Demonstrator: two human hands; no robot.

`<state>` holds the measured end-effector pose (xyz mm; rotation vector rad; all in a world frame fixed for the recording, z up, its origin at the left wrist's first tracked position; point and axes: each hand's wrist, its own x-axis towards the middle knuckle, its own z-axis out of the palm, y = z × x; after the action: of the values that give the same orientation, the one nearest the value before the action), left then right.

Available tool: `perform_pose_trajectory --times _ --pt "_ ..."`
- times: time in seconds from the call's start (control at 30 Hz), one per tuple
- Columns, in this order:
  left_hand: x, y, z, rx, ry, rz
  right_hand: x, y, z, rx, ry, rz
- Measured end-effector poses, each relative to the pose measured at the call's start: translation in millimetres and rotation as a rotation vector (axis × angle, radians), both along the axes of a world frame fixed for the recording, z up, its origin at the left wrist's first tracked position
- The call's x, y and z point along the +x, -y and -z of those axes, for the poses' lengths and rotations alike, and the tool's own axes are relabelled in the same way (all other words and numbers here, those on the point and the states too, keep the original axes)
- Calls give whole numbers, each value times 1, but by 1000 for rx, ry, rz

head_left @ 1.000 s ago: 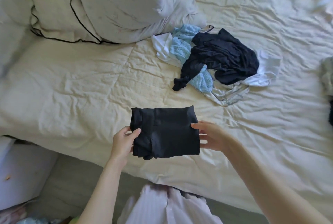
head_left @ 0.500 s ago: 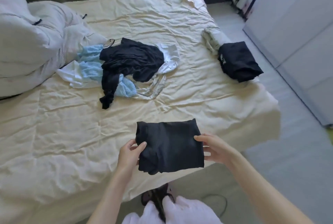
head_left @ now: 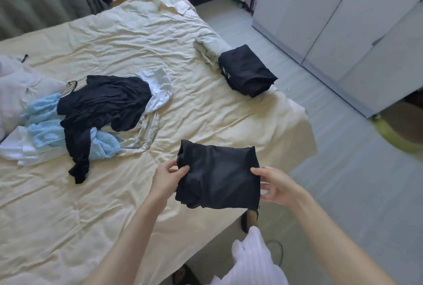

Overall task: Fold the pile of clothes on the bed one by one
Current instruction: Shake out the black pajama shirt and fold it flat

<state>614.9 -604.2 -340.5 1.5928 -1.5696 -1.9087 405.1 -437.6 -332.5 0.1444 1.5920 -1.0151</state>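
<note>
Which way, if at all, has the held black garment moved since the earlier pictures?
Yes. Against the unfolded pile, the folded black garment has moved right along the bed, toward the folded stack.

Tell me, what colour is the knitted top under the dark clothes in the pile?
Light blue. The knitted top shows in the head view.

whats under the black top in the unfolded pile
Under the black top lie a light blue knit, a white garment and a pale strappy piece. Whatever sits beneath its middle is covered.
</note>
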Motion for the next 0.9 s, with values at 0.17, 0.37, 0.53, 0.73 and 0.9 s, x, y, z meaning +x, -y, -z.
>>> perform_pose_trajectory --times 0.17,0.37,0.53,0.73,0.9 --pt "-103 55 5 -67 43 -19 -102 56 9 -42 39 -37" --pt "-254 135 6 -112 117 -58 -249 142 16 -70 50 -49" --pt "-354 228 6 -266 184 3 -327 221 31 -141 125 62" --pt "-463 367 6 -560 252 61 -389 340 42 -262 151 219" --pt "-538 459 8 -774 317 104 -427 433 59 -343 191 317"
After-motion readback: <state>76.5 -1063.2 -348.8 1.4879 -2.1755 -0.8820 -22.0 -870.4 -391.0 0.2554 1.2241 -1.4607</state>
